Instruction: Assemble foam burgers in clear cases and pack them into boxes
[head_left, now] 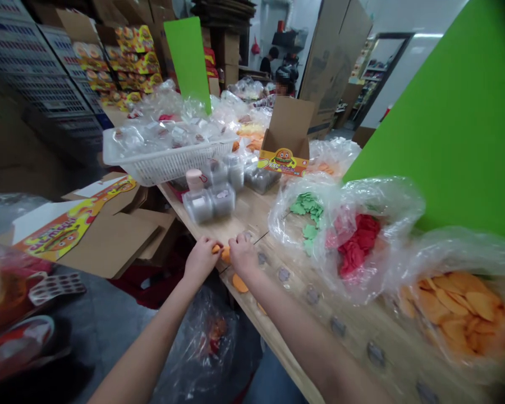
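My left hand (202,258) is closed near the table's front edge, its fingertips pinching a small orange piece (216,248). Just right of it, my right hand (243,257) has its fingers bent together against another part of orange material (226,255); the hands partly hide both, so I cannot tell if they are one piece. A flat orange disc (239,283) lies by the table edge below my right wrist. Small clear plastic pieces (284,274) run in a row along the table to the right.
Open plastic bags hold green pieces (307,205), red pieces (359,244) and orange discs (463,311). Stacked clear containers (210,201), a burger-printed box (284,160) and a white basket (177,163) stand beyond my hands. An open carton (113,233) is at left. People (273,62) are in the background.
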`<state>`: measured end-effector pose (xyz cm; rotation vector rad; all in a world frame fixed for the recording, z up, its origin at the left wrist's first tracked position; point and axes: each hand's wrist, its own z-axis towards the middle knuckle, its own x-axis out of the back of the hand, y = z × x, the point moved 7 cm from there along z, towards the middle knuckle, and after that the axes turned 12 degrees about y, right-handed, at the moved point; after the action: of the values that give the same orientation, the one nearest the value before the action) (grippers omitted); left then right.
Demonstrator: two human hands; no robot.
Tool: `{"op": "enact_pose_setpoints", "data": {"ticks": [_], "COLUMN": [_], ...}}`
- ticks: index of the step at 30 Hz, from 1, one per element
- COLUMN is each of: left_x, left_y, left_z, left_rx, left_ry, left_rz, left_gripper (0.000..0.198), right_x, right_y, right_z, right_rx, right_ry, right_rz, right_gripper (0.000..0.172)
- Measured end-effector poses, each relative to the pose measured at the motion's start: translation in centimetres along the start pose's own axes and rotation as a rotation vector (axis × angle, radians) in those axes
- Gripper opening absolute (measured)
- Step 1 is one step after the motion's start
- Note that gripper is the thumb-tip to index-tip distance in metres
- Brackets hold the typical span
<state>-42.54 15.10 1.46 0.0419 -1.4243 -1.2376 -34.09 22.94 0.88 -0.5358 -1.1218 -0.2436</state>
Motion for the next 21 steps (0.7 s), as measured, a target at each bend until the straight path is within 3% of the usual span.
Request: {"op": "enact_pose_setpoints", "data": {"ticks": [6,9,12,14,16,21], "left_x": [-0.8,0.6,0.9,-1.2,-4.0,-10.7], "left_y": [0.7,2.1,5.3,8.2,11.2,19.2], "left_z": [0.7,0.5,-2.3,-5.9,-9.8,-17.1], "left_rx": [-0.068,-0.090,-0.110,-0.099,-0.081,-0.101], "left_ry": [-0.137,-0.078,-0.077,-0.277,-0.484,-0.817], "left_rz": [0.105,0.120,-0.089,-0.361,-0.493,-0.567], "left_gripper": [0.010,0.020,0.038,0.048,0.057,0.055], "right_x": [1.4,4.4,8.3,10.2,11.7,16.1], "right_y": [0.1,0.2,1.5,2.9,4.8,11.3], "right_z": [-1.2,-2.7,-6.3,-9.7,-13.5,-22.8], "right_rx": [0.110,0.074,-0.068,-0.161,-0.243,-0.451], "right_ry": [-0.031,0.055,0.182,0.212,0.209,0.249], "right_rz": [0.014,0.121,0.471,0.646,0.688,0.663], "right_gripper": [0.018,0.027,0.036,0.045,0.046,0.020]}}
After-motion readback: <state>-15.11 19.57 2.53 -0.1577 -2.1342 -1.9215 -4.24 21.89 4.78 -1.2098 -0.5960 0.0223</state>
